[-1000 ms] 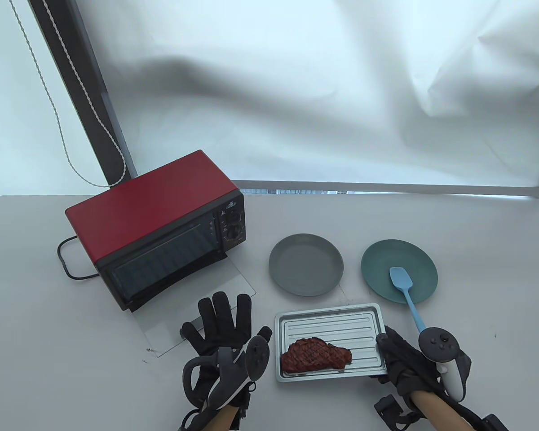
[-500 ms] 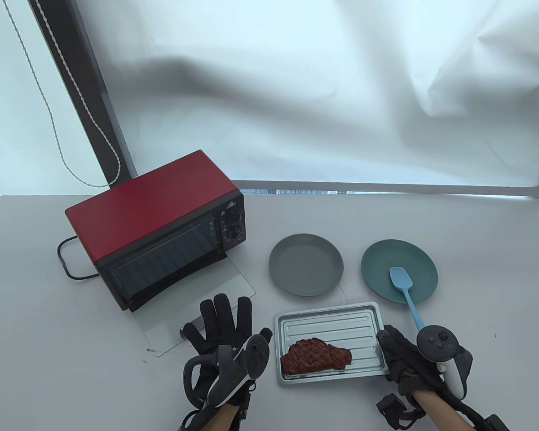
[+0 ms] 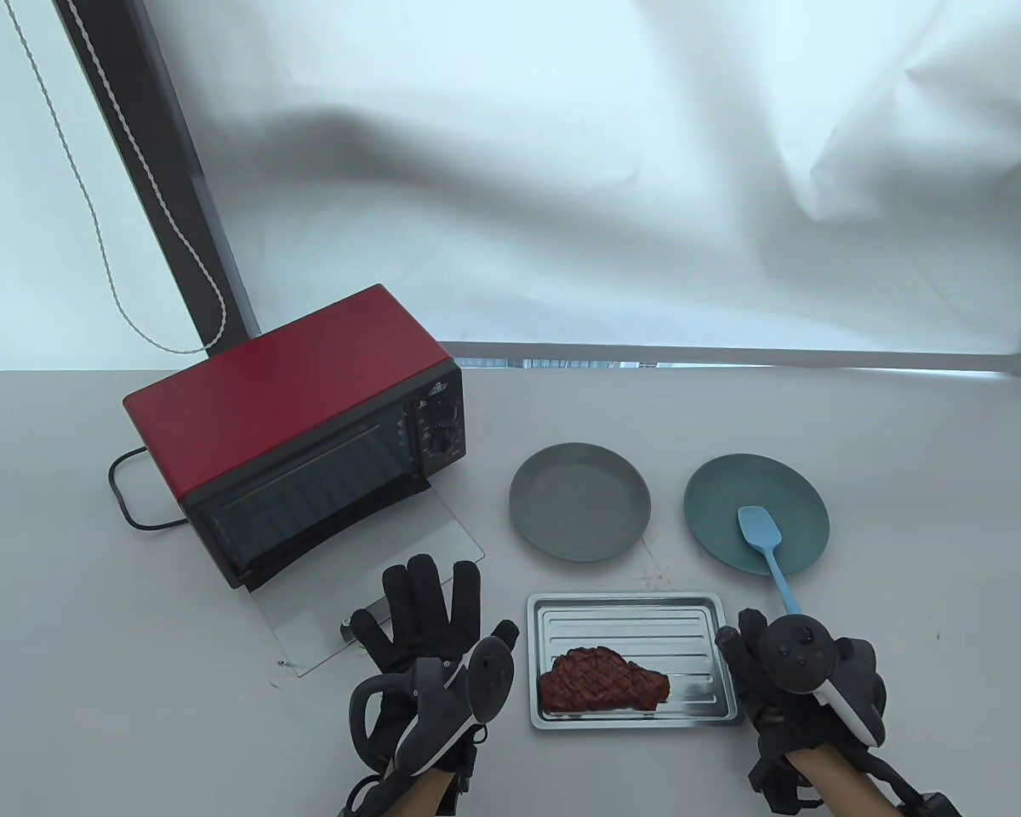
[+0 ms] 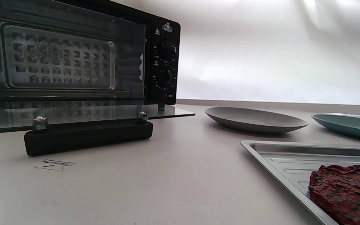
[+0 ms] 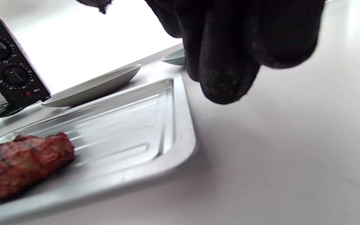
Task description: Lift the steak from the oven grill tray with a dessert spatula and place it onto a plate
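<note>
A grilled brown steak (image 3: 604, 681) lies in the front left part of the silver oven grill tray (image 3: 630, 617), near the table's front edge. The light blue dessert spatula (image 3: 766, 545) rests with its head on the teal plate (image 3: 732, 485) and its handle running back toward my right hand (image 3: 753, 655). That hand hovers just right of the tray; in the right wrist view its fingers (image 5: 227, 62) hang loosely bunched above the bare table and hold nothing. My left hand (image 3: 430, 596) lies flat left of the tray, fingers spread. An empty grey plate (image 3: 580, 502) sits behind the tray.
A red toaster oven (image 3: 306, 425) stands at the left with its glass door (image 3: 425, 545) folded down onto the table; my left fingertips reach over the door's front edge. Its black cord (image 3: 123, 494) loops out to the left. A white backdrop hangs behind the table.
The tray has turned square to the table edge and slid slightly right. My right hand has come off its right rim and rolled over beside it. The left hand has barely moved.
</note>
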`<action>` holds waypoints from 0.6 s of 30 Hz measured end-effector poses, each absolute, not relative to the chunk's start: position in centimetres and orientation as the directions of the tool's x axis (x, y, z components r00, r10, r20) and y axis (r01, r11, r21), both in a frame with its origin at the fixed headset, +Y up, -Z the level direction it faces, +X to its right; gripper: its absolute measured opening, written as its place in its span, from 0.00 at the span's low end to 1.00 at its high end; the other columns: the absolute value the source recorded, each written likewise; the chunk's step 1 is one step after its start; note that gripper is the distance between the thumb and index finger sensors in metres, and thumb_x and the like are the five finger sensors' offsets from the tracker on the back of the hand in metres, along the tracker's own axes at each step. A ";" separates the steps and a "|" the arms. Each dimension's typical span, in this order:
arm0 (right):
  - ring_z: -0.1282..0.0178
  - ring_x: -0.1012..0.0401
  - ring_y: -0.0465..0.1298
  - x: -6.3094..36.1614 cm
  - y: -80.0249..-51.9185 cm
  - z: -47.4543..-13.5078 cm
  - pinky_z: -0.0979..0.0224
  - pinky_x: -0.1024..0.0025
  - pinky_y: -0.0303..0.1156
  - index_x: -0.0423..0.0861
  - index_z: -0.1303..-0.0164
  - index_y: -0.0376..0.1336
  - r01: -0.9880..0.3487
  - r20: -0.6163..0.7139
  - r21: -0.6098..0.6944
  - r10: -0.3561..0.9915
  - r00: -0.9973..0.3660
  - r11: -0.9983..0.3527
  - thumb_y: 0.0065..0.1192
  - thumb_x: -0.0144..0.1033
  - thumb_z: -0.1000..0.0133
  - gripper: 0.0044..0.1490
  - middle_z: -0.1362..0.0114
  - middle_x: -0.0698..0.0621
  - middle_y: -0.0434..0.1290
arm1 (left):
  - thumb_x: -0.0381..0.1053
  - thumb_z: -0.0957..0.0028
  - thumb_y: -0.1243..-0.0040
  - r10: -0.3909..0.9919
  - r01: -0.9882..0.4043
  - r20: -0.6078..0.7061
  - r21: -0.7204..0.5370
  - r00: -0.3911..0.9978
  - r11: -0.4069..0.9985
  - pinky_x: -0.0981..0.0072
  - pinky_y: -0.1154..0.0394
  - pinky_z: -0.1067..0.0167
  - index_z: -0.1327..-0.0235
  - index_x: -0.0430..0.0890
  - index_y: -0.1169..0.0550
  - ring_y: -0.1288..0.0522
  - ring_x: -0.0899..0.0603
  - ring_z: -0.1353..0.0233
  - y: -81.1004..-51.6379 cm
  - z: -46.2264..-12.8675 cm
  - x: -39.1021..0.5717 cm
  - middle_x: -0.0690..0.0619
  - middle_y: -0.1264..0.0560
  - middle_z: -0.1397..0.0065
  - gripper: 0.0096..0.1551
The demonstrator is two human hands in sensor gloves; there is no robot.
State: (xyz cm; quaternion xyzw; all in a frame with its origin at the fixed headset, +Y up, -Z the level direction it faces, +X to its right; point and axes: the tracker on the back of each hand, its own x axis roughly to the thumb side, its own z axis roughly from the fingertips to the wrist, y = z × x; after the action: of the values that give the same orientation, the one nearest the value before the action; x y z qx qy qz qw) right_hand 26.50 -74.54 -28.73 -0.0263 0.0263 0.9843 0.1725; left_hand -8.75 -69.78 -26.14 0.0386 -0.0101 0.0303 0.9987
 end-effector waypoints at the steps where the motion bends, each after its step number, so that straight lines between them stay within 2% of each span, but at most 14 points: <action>1: 0.43 0.46 0.82 26.4 -74.3 -28.6 0.42 0.50 0.77 0.33 0.18 0.54 -0.333 -0.048 0.022 0.332 -0.942 -0.943 0.43 0.53 0.30 0.42 0.31 0.30 0.76 | 0.69 0.36 0.68 0.060 -0.062 0.022 0.079 0.998 0.995 0.15 0.62 0.35 0.11 0.49 0.56 0.63 0.23 0.16 -69.8 -26.1 -8.8 0.32 0.63 0.12 0.45; 5: 0.36 0.42 0.79 25.5 -73.2 -27.9 0.36 0.46 0.74 0.35 0.15 0.50 -0.269 0.039 -0.081 0.266 -0.963 -0.960 0.44 0.56 0.30 0.44 0.25 0.29 0.72 | 0.69 0.36 0.68 0.059 -0.061 0.025 0.089 0.998 0.994 0.15 0.61 0.35 0.11 0.49 0.56 0.62 0.23 0.16 -69.7 -26.1 -8.7 0.32 0.63 0.12 0.45; 10: 0.20 0.36 0.65 24.2 -72.1 -26.9 0.25 0.32 0.59 0.40 0.11 0.37 -0.214 0.150 -0.154 0.191 -0.970 -0.965 0.45 0.59 0.31 0.50 0.14 0.28 0.56 | 0.69 0.36 0.68 0.055 -0.058 0.035 0.102 0.998 0.993 0.15 0.61 0.35 0.12 0.49 0.55 0.62 0.23 0.16 -69.6 -26.0 -8.5 0.31 0.63 0.12 0.45; 14: 0.14 0.31 0.53 23.4 -71.3 -26.2 0.24 0.24 0.50 0.42 0.11 0.33 -0.126 0.189 -0.246 0.080 -0.979 -0.961 0.47 0.62 0.32 0.54 0.10 0.29 0.48 | 0.69 0.36 0.67 0.054 -0.058 0.039 0.110 0.998 0.992 0.15 0.61 0.35 0.12 0.49 0.55 0.62 0.23 0.16 -69.6 -25.9 -8.5 0.31 0.62 0.12 0.45; 18: 0.13 0.27 0.42 22.9 -71.2 -25.9 0.25 0.19 0.41 0.43 0.12 0.28 -0.100 0.218 -0.239 0.047 -0.975 -0.966 0.48 0.63 0.33 0.57 0.08 0.27 0.37 | 0.69 0.36 0.68 0.053 -0.057 0.042 0.116 0.998 0.992 0.15 0.61 0.35 0.12 0.49 0.55 0.62 0.23 0.16 -69.6 -25.9 -8.4 0.31 0.62 0.12 0.44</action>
State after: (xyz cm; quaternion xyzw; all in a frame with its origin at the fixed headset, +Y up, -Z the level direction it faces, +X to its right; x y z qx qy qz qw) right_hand 22.86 -71.22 -25.90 0.1060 -0.1252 0.9857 0.0375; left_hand -8.37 -69.64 -25.92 0.0586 -0.0196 0.0276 0.9977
